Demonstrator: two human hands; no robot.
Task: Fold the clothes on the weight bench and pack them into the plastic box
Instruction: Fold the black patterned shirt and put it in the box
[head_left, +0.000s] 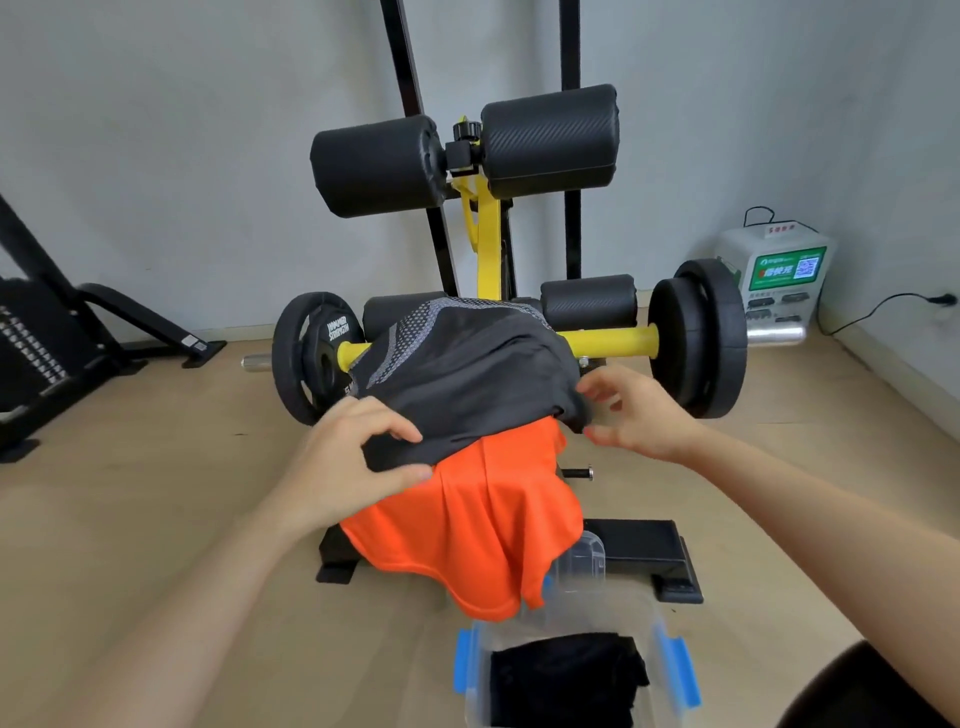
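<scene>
A dark grey garment (467, 374) with a patterned light-grey band lies draped over the yellow-framed weight bench (488, 244). Under it an orange garment (478, 519) hangs down toward the floor. My left hand (353, 452) pinches the grey garment's near left edge between thumb and fingers. My right hand (634, 410) pinches its near right corner. A clear plastic box (670, 670) with blue clips stands on the floor in front of the bench. A folded black garment (566, 675) lies inside it.
Black weight plates sit at the left (306, 358) and right (696, 338) ends of the yellow bar. Another black machine (57, 343) stands at the left wall. A white and green charging station (774, 280) sits by the right wall. The box's clear lid (584, 564) leans behind it.
</scene>
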